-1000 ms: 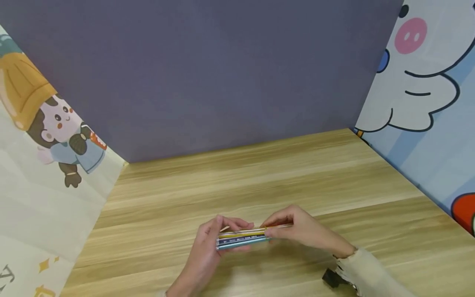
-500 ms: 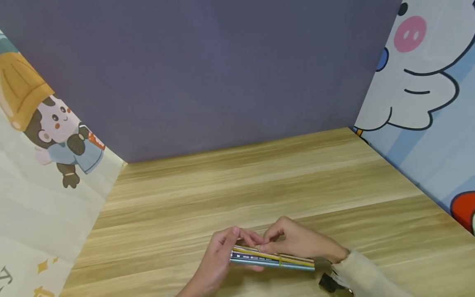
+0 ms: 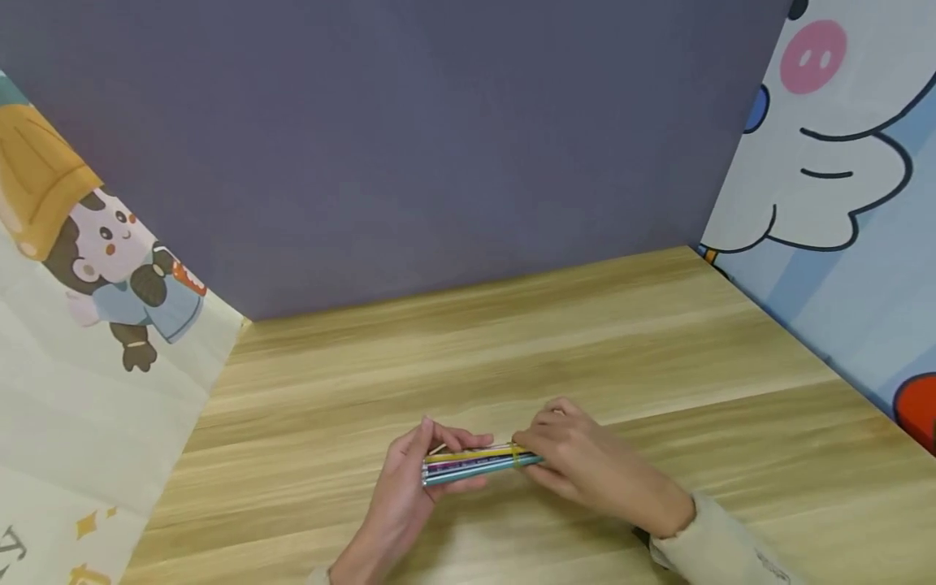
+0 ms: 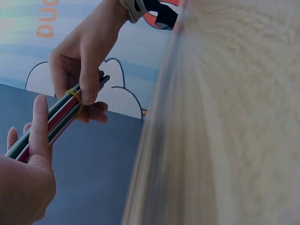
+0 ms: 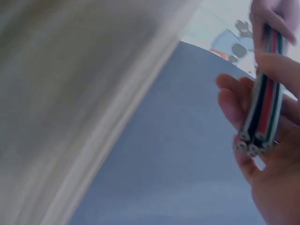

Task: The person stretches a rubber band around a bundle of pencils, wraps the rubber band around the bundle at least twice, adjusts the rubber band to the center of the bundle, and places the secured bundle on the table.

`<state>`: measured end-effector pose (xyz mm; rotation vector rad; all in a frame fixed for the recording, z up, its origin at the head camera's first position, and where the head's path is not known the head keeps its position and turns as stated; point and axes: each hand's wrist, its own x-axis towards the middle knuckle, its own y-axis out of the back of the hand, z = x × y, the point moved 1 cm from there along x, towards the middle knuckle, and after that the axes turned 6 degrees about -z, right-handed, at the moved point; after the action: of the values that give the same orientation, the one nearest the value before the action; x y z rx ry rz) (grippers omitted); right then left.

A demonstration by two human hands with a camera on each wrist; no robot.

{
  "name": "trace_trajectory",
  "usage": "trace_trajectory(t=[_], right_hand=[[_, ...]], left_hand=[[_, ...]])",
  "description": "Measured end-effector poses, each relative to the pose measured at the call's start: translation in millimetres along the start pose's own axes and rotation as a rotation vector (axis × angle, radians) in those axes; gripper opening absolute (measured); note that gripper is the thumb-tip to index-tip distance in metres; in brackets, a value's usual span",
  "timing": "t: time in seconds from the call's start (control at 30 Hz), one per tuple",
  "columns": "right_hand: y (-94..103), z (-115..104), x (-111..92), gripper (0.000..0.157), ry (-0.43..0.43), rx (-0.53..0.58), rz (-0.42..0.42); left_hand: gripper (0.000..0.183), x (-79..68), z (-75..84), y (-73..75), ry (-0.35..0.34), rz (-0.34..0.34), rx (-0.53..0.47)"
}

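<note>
A bundle of several pencils [image 3: 468, 470] with teal, yellow and purple barrels is held above the wooden table. My left hand [image 3: 400, 475] grips its left end, the thumb along the near side. A yellow rubber band [image 3: 516, 455] circles the bundle toward its right end. There my right hand [image 3: 588, 459] holds the pencils, its back turned up and its fingers around the band. In the left wrist view, the thumb of the right hand [image 4: 86, 61] presses beside the rubber band [image 4: 75, 96]. Flat pencil ends [image 5: 253, 145] show in the right wrist view.
The wood-grain table [image 3: 468, 366] lies under both hands. A dark grey panel [image 3: 409, 162] stands at the back, with cartoon-printed panels at the left [image 3: 110, 406] and right [image 3: 812, 195]. A small black object [image 3: 641, 535] shows beside the right sleeve.
The right hand slid to the bundle's middle, then returned to its right end and now covers it from above. The bundle's right end dipped and rose again, and the left hand shifted right, then back left.
</note>
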<state>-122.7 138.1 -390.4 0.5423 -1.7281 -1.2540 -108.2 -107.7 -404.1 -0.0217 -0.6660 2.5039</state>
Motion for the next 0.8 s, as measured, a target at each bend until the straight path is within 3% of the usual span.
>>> trace_trajectory(t=[0.3,0.43,0.53,0.6,0.7,0.8], right_hand=[[-13.8,-13,5,0.026,0.056,-0.179,0.071],[-11.2,-17,8,0.032,0.024,-0.081,0.054],[-5.7,-15,6,0.034,-0.034,0.031,0.040],[-3.2,-14,4,0.032,-0.039,0.038,0.028],[-4.4,-14,3,0.022,-0.002,-0.050,0.025],[-8.8,-16,5,0.025,0.029,-0.177,0.065]], left_hand=[[0.047,1.4,-5.8,-5.2,-0.014,-0.038,-0.023],[0.047,0.9,-0.6,-5.6,-0.022,-0.097,-0.036],[0.047,-1.8,3.7,-1.5,-0.013,-0.078,-0.035],[0.047,-3.1,4.4,1.1,0.015,-0.045,-0.044],[0.046,-3.1,2.2,2.2,0.045,-0.006,-0.059],[0.046,-2.0,-1.9,-1.5,0.055,-0.003,-0.058]])
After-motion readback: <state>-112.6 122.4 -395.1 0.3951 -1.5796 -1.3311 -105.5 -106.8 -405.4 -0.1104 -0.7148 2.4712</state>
